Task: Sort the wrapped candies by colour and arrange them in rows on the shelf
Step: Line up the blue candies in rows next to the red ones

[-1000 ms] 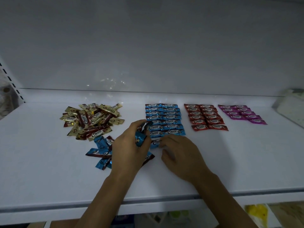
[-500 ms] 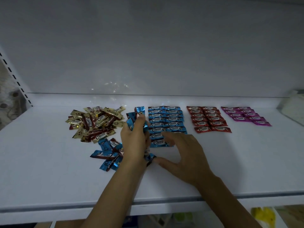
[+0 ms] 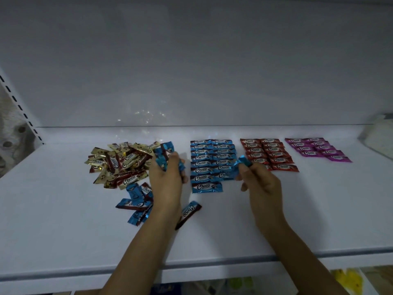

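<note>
Left hand (image 3: 168,179) was curled tight round a bunch of blue candies (image 3: 164,155), raised just above the shelf (image 3: 63,220). Wrappers fanned out past the fingertips. Right hand (image 3: 262,186) pinched a single blue candy (image 3: 241,163) between thumb and forefinger, other fingers loosely bent. It held the candy over the front right corner of the blue block (image 3: 212,155). Can't tell whether that candy touched the ones beneath.

Layout on the shelf, left to right:
- gold-and-brown heap (image 3: 121,160): unsorted, wrappers overlapping at all angles.
- blue block: two neat columns side by side. The left column ran further toward the front edge, and its last piece (image 3: 207,186) stuck out alone.
- red block (image 3: 268,153): two columns, front left corner hidden behind the right hand.
- purple block (image 3: 314,149): two columns, shorter, skewed to the right toward the front.

Blocks sat apart from each other, with bare shelf between.

Loose blue pile (image 3: 137,201) lay just in front of the gold-and-brown heap, partly behind the left wrist. One stray blue candy (image 3: 188,213) lay at an angle beside the left forearm, on its right.

Slotted upright (image 3: 19,105) stood at the far left. White object (image 3: 378,135) sat at the right edge, blurred.
</note>
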### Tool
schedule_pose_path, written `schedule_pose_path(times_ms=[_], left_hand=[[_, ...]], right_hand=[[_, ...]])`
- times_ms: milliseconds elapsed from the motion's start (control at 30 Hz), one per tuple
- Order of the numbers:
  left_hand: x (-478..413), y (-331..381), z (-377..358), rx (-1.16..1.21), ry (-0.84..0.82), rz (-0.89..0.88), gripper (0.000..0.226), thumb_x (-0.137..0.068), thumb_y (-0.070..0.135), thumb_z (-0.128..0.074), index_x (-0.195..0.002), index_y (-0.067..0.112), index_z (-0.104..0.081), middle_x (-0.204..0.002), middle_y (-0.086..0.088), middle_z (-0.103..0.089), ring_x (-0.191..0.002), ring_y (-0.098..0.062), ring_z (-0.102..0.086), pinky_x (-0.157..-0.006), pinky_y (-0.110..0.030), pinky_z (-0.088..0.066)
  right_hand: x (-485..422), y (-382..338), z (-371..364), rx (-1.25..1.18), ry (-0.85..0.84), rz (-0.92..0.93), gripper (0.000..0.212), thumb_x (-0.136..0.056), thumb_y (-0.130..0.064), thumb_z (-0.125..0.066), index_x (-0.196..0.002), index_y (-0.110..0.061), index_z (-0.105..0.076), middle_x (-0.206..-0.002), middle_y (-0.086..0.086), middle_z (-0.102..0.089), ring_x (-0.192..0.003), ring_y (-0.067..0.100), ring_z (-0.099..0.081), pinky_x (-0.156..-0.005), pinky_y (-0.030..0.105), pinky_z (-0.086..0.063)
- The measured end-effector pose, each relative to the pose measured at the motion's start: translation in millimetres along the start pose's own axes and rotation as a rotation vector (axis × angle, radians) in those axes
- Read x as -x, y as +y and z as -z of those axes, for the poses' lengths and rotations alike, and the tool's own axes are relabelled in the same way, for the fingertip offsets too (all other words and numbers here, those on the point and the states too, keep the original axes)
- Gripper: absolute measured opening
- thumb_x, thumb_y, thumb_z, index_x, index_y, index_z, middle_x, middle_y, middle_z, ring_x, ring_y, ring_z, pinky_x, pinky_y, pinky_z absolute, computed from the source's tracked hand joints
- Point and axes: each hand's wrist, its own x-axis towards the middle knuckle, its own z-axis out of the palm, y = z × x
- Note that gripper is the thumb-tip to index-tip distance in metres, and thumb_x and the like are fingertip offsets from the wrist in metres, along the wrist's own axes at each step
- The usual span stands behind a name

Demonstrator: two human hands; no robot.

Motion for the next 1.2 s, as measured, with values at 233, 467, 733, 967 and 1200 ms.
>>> schedule_pose_path(times_ms=[233,467,733,967,1200], left_hand=[[23.7,-21.7,21.0,-0.596,-0.192,-0.479,0.01,-0.094,0.024,-0.054,-0.102,0.027,-0.049,-0.086,0.017,-0.06,-0.077,0.01,-0.061,-0.055,-0.008,-0.046],[21.5,-28.1,25.4,-0.734,-0.246,-0.565,0.021,-0.091,0.019,-0.06,-0.112,0.017,-0.057,-0.089,0.016,-0.059,-0.072,0.001,-0.059,-0.059,-0.005,-0.047],[23.3,-22.8,23.6,-0.617,-0.394,-0.418,0.014,-0.089,0.025,-0.061,-0.099,0.03,-0.054,-0.086,0.026,-0.059,-0.074,0.013,-0.06,-0.055,-0.007,-0.046],[22.2,-27.0,17.8,-0.523,-0.508,-0.38,0.025,-0.079,0.031,-0.066,-0.102,0.034,-0.056,-0.092,0.023,-0.063,-0.08,0.006,-0.062,-0.066,-0.009,-0.048],[15.2,-27.7,22.7,-0.559,-0.406,-0.43,0.035,-0.084,0.016,-0.07,-0.092,0.044,-0.052,-0.082,0.034,-0.061,-0.082,0.013,-0.062,-0.065,-0.016,-0.056]], right_hand=[[-0.2,3.1,3.5,-0.119,0.058,-0.244,0.016,-0.1,-0.016,-0.041,-0.1,-0.012,-0.057,-0.076,0.001,-0.062,-0.054,0.007,-0.059,-0.047,0.019,-0.048],[2.1,5.8,1.0,0.026,-0.092,-0.116,0.031,-0.088,-0.001,-0.06,-0.108,-0.023,-0.053,-0.1,-0.002,-0.07,-0.079,0.006,-0.069,-0.058,0.016,-0.052],[3.7,17.8,2.2,0.384,0.039,0.581,0.022,-0.08,-0.005,-0.067,-0.095,-0.02,-0.067,-0.112,0.009,-0.059,-0.106,0.005,-0.055,-0.086,0.011,-0.047],[7.6,18.5,-5.9,0.537,0.027,0.72,0.016,-0.086,-0.011,-0.059,-0.101,-0.015,-0.065,-0.11,0.016,-0.062,-0.102,0.018,-0.057,-0.088,0.01,-0.044],[8.1,-0.3,-9.3,0.085,-0.086,0.027,0.02,-0.09,-0.012,-0.062,-0.109,-0.018,-0.061,-0.094,-0.007,-0.071,-0.085,0.004,-0.067,-0.072,0.014,-0.05]])
